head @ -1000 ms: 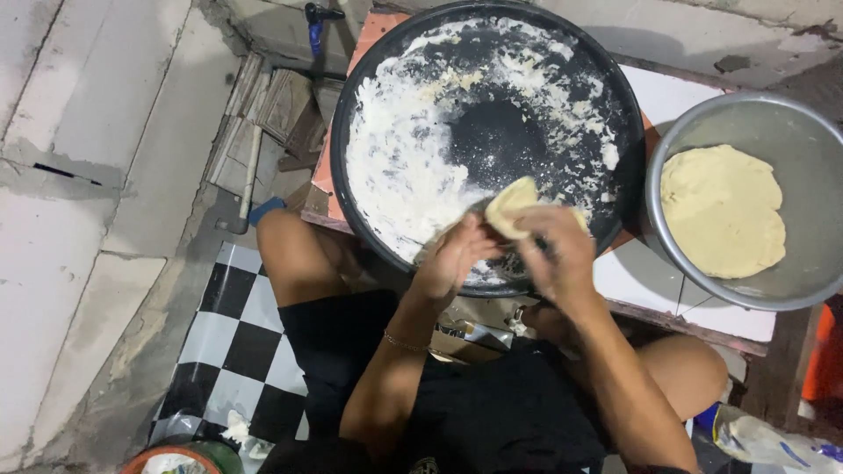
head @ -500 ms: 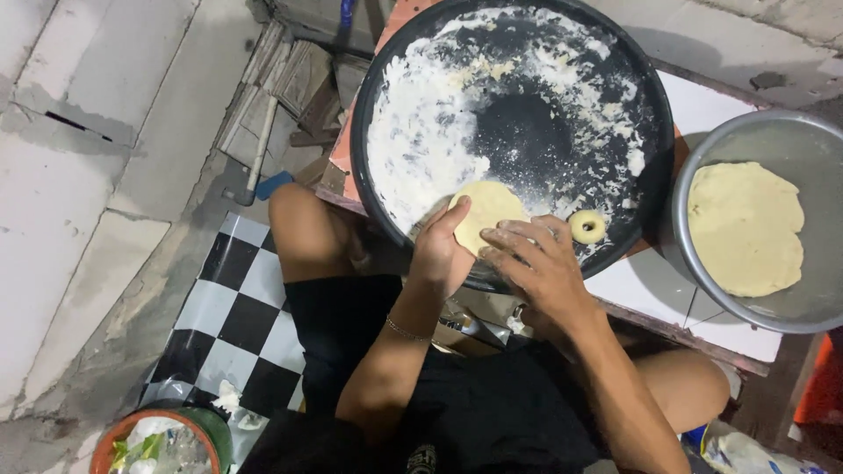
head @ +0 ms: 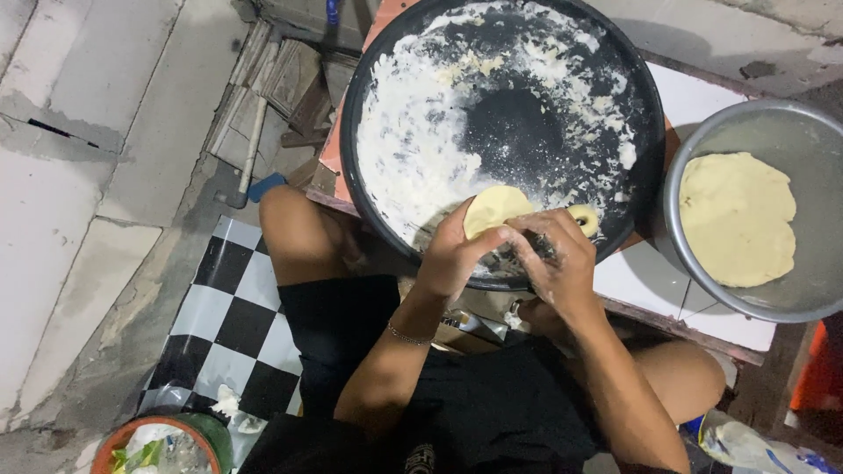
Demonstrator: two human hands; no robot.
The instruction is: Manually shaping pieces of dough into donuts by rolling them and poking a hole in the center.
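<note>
At the six o'clock rim of the floured black pan (head: pixel 421 167), our left hand (head: pixel 452 259) and right hand (head: pixel 558 263) pinch a pale dough disc (head: pixel 493 209), one small ring (head: pixel 584 218) shaped beside it, a large dough slab (head: pixel 736 219) unworked in the metal bowl (head: pixel 702 132).

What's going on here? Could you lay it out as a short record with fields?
Setting: a person sits over a low table, seen from above
Left hand: holds a flat round dough piece at its edge
Right hand: fingers on the same dough piece from the other side
Work surface: large round black pan dusted with white flour
Nearby in pan: small dough ring beside the right hand
To the right: metal bowl holding a big flattened dough sheet
Floor: black and white checkered tile
</note>
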